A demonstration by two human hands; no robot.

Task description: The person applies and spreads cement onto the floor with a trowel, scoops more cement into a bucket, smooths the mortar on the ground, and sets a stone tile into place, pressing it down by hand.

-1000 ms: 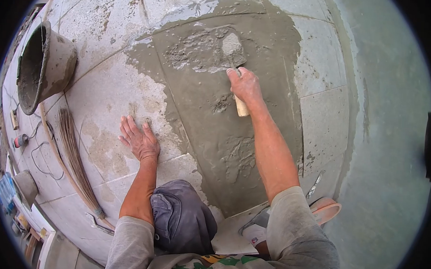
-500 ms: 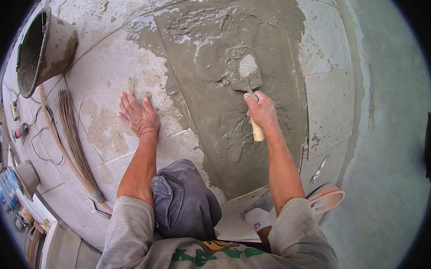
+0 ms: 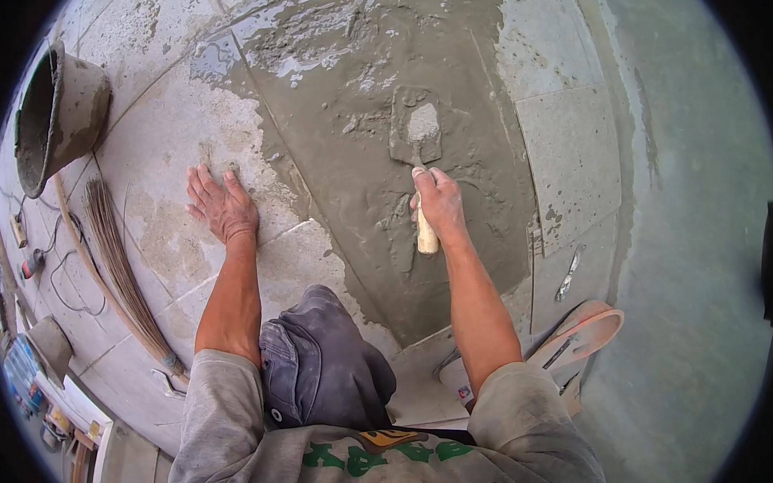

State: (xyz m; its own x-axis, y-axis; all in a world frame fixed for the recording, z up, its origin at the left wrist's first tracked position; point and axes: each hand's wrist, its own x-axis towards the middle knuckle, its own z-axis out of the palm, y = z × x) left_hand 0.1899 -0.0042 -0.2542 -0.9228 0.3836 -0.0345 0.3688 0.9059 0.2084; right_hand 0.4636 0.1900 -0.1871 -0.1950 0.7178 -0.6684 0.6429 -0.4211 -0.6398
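Note:
My right hand (image 3: 440, 201) is closed round the pale wooden handle of a trowel (image 3: 415, 139). The trowel's blade lies flat on wet grey mortar (image 3: 321, 154), with a lighter dry-looking patch on its top. The mortar covers the floor in front of me, smooth in places and ridged near the blade. My left hand (image 3: 225, 205) rests flat on a pale tile (image 3: 164, 157) left of the mortar, fingers spread, holding nothing. Smears of mortar mark that tile near the fingertips.
A mortar-stained bucket (image 3: 63, 119) lies tipped at the left. Near it are a stick broom (image 3: 122, 266) and a cable (image 3: 67, 256). At the right are a narrow metal tool (image 3: 570, 273), an orange-rimmed item (image 3: 600, 330) and a grey-green floor (image 3: 684, 252).
The view has shifted, so the whole scene sits further left. My right hand has drawn the trowel slightly over the mortar. My left hand stays flat on the tile.

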